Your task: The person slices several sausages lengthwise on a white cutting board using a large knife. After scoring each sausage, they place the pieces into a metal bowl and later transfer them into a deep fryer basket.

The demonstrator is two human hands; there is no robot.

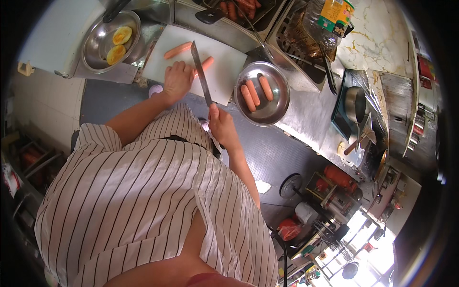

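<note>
My right hand point(222, 125) grips the handle of a long knife point(202, 73), whose blade points away from me across a white cutting board point(224, 62). With its fingers on one sausage point(206, 64), my left hand point(178, 79) rests on the board beside the blade; the part under my fingers is hidden. Another sausage point(177, 50) lies farther left on the board. Right of the board stands a steel bowl point(267, 114) holding three sausages point(265, 88). Two fried egg pieces point(122, 35) lie in a steel bowl point(90, 61) at the left.
Behind the board are fryer wells with sausages point(247, 9) and a wire basket point(296, 30). A plastic bottle point(331, 21) stands at the back right. On the right counter, a metal pot point(355, 104) sits on a dark tray point(339, 114). The board's near edge overhangs the counter.
</note>
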